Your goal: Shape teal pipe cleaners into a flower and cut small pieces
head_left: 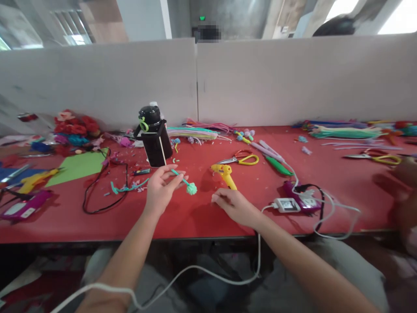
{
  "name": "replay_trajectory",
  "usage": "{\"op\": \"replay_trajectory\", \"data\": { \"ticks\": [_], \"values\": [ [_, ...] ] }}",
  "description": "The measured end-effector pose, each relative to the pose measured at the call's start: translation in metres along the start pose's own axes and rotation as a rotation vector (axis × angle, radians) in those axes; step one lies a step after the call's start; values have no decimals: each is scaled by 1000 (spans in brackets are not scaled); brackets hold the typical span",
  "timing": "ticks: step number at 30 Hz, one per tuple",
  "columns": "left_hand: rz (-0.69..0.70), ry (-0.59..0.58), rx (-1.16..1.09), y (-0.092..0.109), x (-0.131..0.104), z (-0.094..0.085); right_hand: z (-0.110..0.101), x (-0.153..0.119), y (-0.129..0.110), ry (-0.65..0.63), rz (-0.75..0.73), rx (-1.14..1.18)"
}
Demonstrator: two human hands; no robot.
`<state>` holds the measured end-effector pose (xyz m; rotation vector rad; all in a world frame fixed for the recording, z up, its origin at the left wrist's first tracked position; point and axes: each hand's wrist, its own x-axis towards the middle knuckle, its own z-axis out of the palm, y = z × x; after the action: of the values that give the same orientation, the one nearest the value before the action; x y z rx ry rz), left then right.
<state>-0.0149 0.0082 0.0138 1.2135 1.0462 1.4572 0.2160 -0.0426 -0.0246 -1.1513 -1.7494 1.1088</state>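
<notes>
My left hand (162,187) pinches the thin teal stem (180,175) of a small pipe-cleaner flower. Its fluffy mint-green head (191,188) points down to the right, over the red table. Close beside the handle of a yellow hot glue gun (225,173) is my right hand (233,205), its fingers curled in and bunched together. Whether anything sits between those fingertips I cannot make out. The glue gun lies on the table with its nozzle to the left; the lower end of its handle is hidden behind my right hand.
Behind the glue gun lie scissors (239,159) and a green tool (278,166). A black bottle (153,139) stands behind my left hand. Pipe cleaners (195,134) line the back by a white partition (276,82). A white cable (195,271) crosses below the table edge. Someone's arm (407,195) shows at right.
</notes>
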Motion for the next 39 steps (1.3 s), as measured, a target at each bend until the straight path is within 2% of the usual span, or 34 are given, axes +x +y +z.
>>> {"op": "replay_trajectory", "data": {
  "ticks": [3, 7, 12, 16, 22, 25, 30, 35, 39],
  "values": [
    [29, -2, 9, 4, 4, 2, 8, 2, -1, -21, 87, 196],
    [56, -2, -24, 8, 10, 2, 30, 10, -6, -63, 213, 381],
    [74, 9, -9, 5, 11, 8, 60, 29, -15, 44, 250, 548],
    [60, 5, -11, -7, 14, 8, 74, 38, -13, 193, 253, 540],
    [53, 270, -271, -29, 36, -20, 68, 7, -4, 393, 249, 447],
    [38, 370, -385, -37, 48, -33, 61, -7, 1, 438, 266, 430],
    [12, 365, -325, -41, 49, -35, 50, -2, -2, 311, 256, 452],
    [-8, 388, -203, -41, 36, -33, 40, 17, -5, 128, 142, 462],
    [-8, 416, -170, -36, 41, -21, 42, 19, 0, -24, 94, 348]
  ]
}}
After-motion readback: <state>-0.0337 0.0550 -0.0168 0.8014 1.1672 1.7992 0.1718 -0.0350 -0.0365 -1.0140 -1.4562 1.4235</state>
